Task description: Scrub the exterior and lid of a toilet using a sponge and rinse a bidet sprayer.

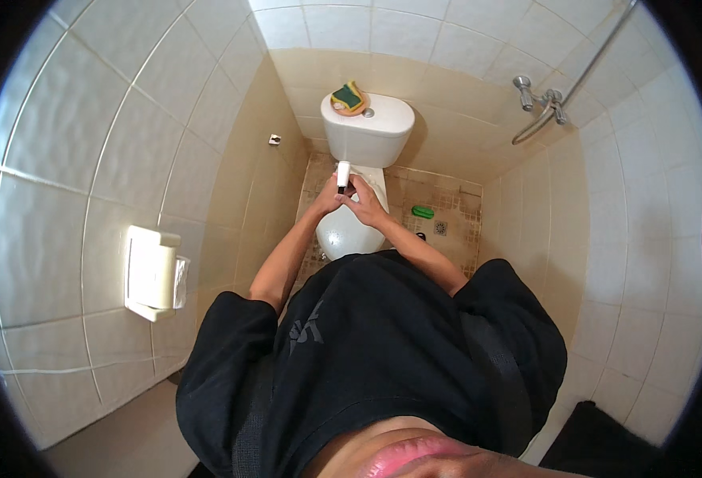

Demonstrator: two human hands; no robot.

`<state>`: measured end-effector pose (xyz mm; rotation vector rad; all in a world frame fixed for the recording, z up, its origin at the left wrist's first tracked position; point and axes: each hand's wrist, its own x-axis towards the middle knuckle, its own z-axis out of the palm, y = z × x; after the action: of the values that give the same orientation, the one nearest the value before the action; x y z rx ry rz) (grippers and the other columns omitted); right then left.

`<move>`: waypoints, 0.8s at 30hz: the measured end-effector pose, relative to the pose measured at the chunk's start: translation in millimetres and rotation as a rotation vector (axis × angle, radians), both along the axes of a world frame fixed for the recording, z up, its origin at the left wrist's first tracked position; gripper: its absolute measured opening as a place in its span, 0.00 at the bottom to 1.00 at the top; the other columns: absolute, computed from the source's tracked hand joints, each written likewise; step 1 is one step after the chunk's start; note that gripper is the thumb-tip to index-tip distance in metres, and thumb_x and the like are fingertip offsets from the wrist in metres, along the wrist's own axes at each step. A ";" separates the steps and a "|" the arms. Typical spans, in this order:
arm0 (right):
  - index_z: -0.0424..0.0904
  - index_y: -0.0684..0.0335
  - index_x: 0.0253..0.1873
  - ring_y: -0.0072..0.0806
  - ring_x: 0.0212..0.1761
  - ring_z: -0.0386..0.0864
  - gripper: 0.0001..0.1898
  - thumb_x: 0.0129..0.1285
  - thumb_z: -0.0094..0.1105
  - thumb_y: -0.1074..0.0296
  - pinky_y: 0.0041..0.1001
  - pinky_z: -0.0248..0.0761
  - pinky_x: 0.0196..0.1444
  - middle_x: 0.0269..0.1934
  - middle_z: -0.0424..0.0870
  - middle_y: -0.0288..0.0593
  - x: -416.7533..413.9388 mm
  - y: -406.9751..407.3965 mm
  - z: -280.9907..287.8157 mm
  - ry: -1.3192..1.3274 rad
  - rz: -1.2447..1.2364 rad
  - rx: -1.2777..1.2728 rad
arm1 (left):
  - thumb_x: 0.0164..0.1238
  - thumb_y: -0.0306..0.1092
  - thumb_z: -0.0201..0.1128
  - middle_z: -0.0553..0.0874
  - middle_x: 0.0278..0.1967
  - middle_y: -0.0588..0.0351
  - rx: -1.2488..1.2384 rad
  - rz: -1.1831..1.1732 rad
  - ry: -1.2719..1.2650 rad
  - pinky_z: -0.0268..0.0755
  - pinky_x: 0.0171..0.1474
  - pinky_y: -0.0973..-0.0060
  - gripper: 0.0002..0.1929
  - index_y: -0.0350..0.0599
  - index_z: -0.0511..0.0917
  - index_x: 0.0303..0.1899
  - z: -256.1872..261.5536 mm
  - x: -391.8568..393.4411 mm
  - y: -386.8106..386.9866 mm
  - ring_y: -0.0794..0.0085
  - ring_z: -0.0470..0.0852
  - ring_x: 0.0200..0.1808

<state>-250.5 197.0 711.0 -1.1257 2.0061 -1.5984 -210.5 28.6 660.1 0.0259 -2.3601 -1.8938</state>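
Observation:
Both my hands meet above a white toilet (342, 236), whose lid looks down and bears wet spots. Between them is a white handheld piece with a black lower end (343, 173), perhaps a spray head; its exact kind is unclear. My left hand (327, 194) wraps it from the left, fingers partly hidden behind it. My right hand (364, 203) grips from the other side, its thumb against the black end. Behind them stands the cistern (357, 143). On its lid a green and yellow scouring sponge (347, 97) rests on a small orange-tan dish (351, 112), left of the flush button (369, 112).
A green scrubbing brush (423, 211) lies on the tiled floor near a drain grate (440, 227). A metal shower mixer (542, 98) with a hose projects from the wall at right. At left, a toilet paper holder (152, 272) juts from the tiles. A small wall fitting (274, 140) sits beyond it.

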 end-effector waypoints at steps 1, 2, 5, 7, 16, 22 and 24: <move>0.73 0.67 0.72 0.36 0.52 0.84 0.30 0.72 0.71 0.57 0.35 0.78 0.57 0.53 0.80 0.50 -1.0 4.7 1.1 -0.002 -0.025 0.003 | 0.65 0.28 0.67 0.83 0.28 0.57 0.003 -0.025 -0.002 0.76 0.38 0.69 0.06 0.35 0.80 0.37 8.5 -9.5 3.1 0.74 0.79 0.33; 0.74 0.65 0.72 0.35 0.52 0.84 0.30 0.71 0.72 0.59 0.35 0.78 0.57 0.54 0.81 0.49 -0.6 9.1 1.8 -0.056 -0.096 -0.037 | 0.64 0.27 0.67 0.84 0.29 0.57 -0.025 -0.141 0.013 0.77 0.40 0.68 0.06 0.35 0.80 0.37 17.2 -19.1 6.1 0.73 0.80 0.34; 0.75 0.61 0.74 0.33 0.48 0.86 0.30 0.71 0.73 0.63 0.33 0.79 0.56 0.51 0.85 0.46 2.0 23.9 3.4 -0.121 -0.254 -0.130 | 0.65 0.27 0.66 0.86 0.31 0.55 -0.035 -0.302 0.046 0.78 0.44 0.67 0.05 0.34 0.81 0.37 23.6 -41.5 23.8 0.72 0.82 0.35; 0.75 0.61 0.73 0.30 0.44 0.87 0.29 0.72 0.73 0.63 0.33 0.80 0.52 0.46 0.88 0.43 3.6 36.2 4.9 -0.150 -0.352 -0.075 | 0.66 0.26 0.66 0.86 0.31 0.53 -0.103 -0.460 0.005 0.78 0.44 0.67 0.05 0.34 0.81 0.38 17.9 -53.7 32.6 0.72 0.82 0.35; 0.78 0.61 0.71 0.31 0.42 0.87 0.27 0.71 0.74 0.61 0.34 0.79 0.50 0.44 0.90 0.46 -0.2 82.8 -1.2 -0.087 -0.721 -0.094 | 0.67 0.31 0.68 0.89 0.33 0.46 -0.214 -0.819 -0.039 0.79 0.44 0.63 0.08 0.35 0.82 0.40 15.0 -115.6 91.8 0.66 0.86 0.36; 0.76 0.60 0.74 0.33 0.47 0.87 0.29 0.71 0.73 0.60 0.35 0.79 0.53 0.52 0.88 0.48 -9.1 90.6 9.9 -0.029 -0.718 -0.139 | 0.68 0.35 0.69 0.85 0.33 0.42 -0.395 -0.797 0.209 0.77 0.43 0.58 0.10 0.38 0.79 0.37 -7.8 -138.3 97.6 0.53 0.85 0.36; 0.76 0.60 0.74 0.33 0.48 0.86 0.30 0.71 0.73 0.61 0.35 0.79 0.54 0.55 0.87 0.49 -12.7 84.0 18.6 -0.009 -0.641 -0.170 | 0.66 0.40 0.70 0.83 0.31 0.43 -0.414 -0.658 0.444 0.75 0.41 0.55 0.13 0.41 0.78 0.34 -21.3 -136.7 85.6 0.46 0.83 0.36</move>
<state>-263.2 281.0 729.6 -0.5318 2.4106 -2.0914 -347.2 114.2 638.8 -1.1949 -2.5323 -1.3252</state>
